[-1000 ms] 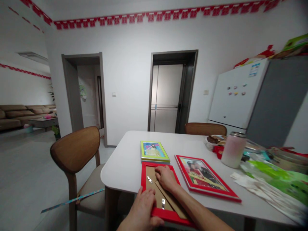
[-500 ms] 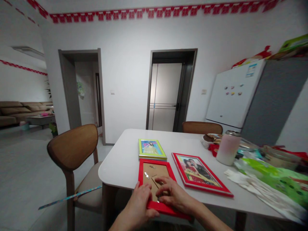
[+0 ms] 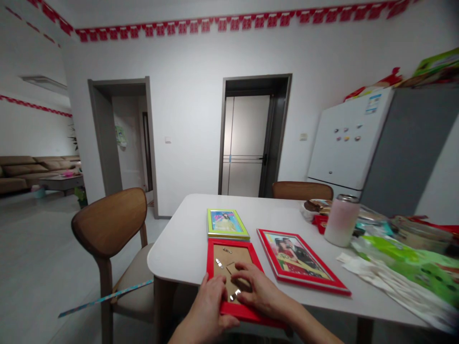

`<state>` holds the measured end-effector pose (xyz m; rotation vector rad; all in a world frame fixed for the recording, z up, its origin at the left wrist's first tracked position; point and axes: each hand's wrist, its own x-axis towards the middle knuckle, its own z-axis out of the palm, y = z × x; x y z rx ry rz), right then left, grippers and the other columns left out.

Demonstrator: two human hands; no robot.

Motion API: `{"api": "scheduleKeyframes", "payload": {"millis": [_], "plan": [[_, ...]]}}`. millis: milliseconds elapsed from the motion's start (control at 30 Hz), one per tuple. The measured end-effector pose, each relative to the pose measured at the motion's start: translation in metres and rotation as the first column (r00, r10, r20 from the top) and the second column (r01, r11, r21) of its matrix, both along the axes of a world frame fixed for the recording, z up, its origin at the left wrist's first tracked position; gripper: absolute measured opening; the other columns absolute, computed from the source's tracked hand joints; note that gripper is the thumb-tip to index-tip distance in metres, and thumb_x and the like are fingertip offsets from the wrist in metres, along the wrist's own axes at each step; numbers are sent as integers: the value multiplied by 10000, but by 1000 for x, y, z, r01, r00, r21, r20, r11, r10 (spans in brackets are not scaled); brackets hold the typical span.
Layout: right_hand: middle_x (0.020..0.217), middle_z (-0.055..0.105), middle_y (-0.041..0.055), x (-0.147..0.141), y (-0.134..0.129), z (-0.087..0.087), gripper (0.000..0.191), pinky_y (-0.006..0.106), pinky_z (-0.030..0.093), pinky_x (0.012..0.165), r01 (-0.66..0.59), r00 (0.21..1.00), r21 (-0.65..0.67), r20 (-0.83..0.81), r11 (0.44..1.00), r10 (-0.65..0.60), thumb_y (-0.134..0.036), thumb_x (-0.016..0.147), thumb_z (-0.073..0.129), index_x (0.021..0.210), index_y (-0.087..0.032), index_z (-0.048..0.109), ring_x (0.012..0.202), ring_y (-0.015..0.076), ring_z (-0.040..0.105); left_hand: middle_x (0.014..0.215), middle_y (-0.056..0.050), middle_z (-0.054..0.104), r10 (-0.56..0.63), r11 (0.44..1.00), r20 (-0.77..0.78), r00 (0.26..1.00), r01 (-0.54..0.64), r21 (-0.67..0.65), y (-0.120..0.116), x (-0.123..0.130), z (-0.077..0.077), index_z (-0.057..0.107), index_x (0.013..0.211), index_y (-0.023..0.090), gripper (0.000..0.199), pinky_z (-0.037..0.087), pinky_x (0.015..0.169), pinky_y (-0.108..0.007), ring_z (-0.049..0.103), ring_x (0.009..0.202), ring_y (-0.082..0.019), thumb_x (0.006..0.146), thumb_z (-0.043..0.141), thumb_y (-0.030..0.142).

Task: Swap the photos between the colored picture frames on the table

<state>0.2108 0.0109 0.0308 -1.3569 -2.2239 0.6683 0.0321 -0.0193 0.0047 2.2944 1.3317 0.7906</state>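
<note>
A red picture frame (image 3: 211,263) lies face down at the near edge of the white table, its brown backing board (image 3: 224,272) facing up. Small metal clips (image 3: 219,263) and a thin slot show on the board. My left hand (image 3: 211,301) grips the frame's lower left corner, fingers along the side and thumb by the bottom rail. Over the lower right of the board is my right hand (image 3: 260,289), its fingers bent and apart, thumb by a shiny metal clip (image 3: 234,295). Its palm covers part of the right rail.
A green picture frame (image 3: 227,235) lies just beyond, and another red picture frame (image 3: 304,280) with a photo lies to the right. Farther right on the table (image 3: 179,239) are a pink-white bottle (image 3: 342,222), a white cloth (image 3: 380,282) and green packaging (image 3: 426,272). A chair (image 3: 111,220) stands left.
My right thumb and fingers have shifted slightly, and more of the lower metal clip now shows. My left hand keeps its hold on the frame. The view has tilted a little.
</note>
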Motion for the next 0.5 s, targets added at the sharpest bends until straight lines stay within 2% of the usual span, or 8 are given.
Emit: {"api": "scheduleKeyframes", "payload": {"millis": [100,200,333,400,500], "plan": [[1119,512,114,0,4,-5,467,305,335,884,72,997,92,26,993,-75,-219,584,540,1047,-166,559,1023,219,469,1060,-41,533,6,1000,32,999,-6,-28,-1,0,2,502,966,189,497,248,979,-414,445,1045,-215,521,718,240],[1000,580,104,-1,10,-10,444,291,370,821,130,988,133,66,983,-140,-194,592,501,1029,-160,571,930,208,517,1119,-76,500,16,998,44,999,-13,-58,0,0,0,436,1090,173,648,267,974,-401,411,1087,-226,506,717,186],[972,605,87,0,18,-11,452,275,383,795,223,973,159,19,962,-229,-151,558,490,1000,-159,581,906,199,531,1290,-141,340,10,998,82,997,-4,-68,2,1,-4,431,1097,158,682,233,987,-431,304,1179,-278,477,715,157],[955,611,83,-1,19,-5,437,276,390,786,235,971,167,13,958,-241,-153,553,498,979,-161,592,896,199,534,1336,-139,264,26,997,213,977,-9,-78,4,2,-4,415,1114,162,627,256,979,-410,284,1195,-269,540,667,173],[939,613,79,-10,18,10,404,291,391,793,226,973,207,-1,952,-231,-164,558,507,951,-155,604,892,205,531,1271,-133,368,127,989,484,866,-73,-130,14,5,-1,384,1133,151,493,320,940,-347,387,1132,-223,667,537,198]]}}
